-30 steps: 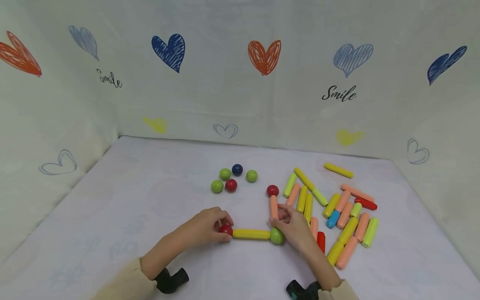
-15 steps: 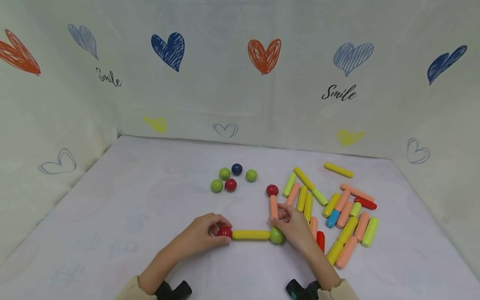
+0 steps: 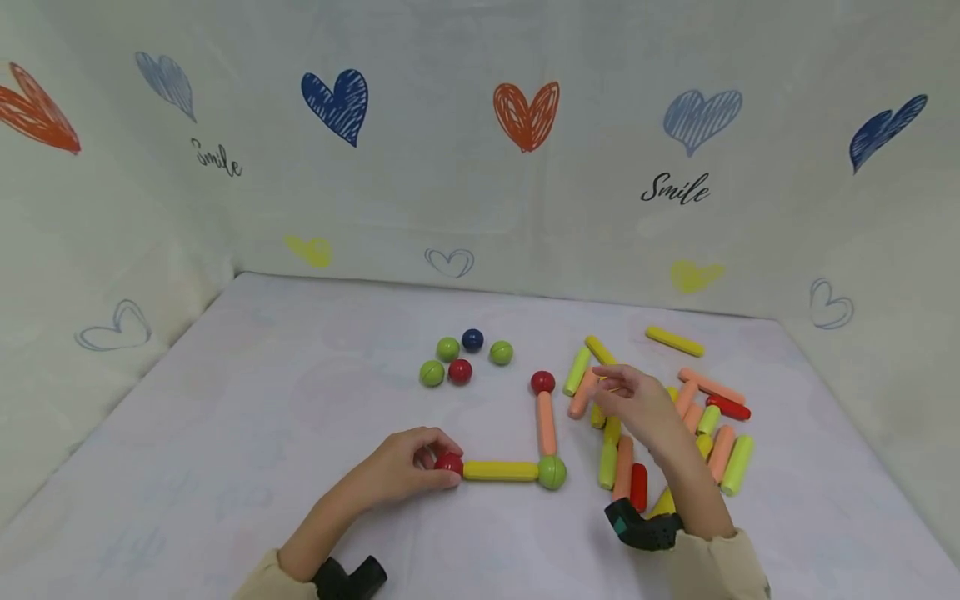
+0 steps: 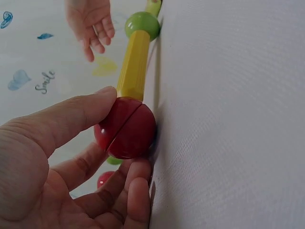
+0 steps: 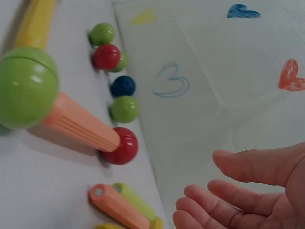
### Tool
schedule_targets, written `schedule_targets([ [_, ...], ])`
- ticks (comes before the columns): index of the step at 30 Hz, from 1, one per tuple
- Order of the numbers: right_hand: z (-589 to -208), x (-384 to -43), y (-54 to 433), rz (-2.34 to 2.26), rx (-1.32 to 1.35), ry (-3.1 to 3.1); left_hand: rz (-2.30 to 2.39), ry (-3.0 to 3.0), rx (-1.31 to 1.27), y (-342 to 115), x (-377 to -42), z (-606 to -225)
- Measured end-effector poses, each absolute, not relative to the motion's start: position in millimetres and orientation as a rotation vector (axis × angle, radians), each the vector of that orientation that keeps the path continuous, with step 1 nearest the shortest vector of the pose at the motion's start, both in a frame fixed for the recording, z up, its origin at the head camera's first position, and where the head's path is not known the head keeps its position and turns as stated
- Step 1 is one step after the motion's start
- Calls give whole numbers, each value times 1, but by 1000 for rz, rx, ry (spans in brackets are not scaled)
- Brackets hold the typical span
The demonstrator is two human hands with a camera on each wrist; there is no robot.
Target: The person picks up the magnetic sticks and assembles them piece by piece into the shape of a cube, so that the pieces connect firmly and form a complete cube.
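Observation:
My left hand holds a red ball between thumb and fingers. That ball joins the end of a yellow stick, whose other end meets a green ball. From the green ball an orange stick runs away from me to a second red ball, making an L on the table. My right hand is over the stick pile with nothing in its fingers. In the right wrist view its thumb and fingers are apart. Near its fingertips in the head view lies a loose orange stick.
At the back middle sit several loose balls: green, dark blue and red. Loose sticks in yellow, red, lime and orange crowd the right side. A white sheet with hearts hangs behind the table.
My right hand has let go of the orange stick by the green ball and moved right and away, over the loose sticks. The left hand keeps its hold on the red ball.

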State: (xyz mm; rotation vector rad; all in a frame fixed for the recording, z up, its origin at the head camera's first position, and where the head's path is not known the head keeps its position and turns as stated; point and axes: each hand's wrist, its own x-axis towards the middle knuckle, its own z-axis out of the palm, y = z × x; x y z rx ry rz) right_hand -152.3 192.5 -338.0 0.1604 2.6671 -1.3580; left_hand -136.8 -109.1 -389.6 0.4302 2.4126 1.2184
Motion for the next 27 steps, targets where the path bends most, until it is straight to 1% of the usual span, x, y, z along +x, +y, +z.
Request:
schedule_targets([
  [6,-332,-167,200,-1295,224,2696,1218,2391,438,-111,-138,-390],
  [18,-359,-178,208,-1224,381,2757,1224,2368,477,-114,-140,-393],
  [23,-372,-182,215,-1146,374,2785,1225,2360,480,-114,-140,-392],
  [27,-376,-185,218,-1083,338,2789,1225,2356,467,-113,-140,-391],
])
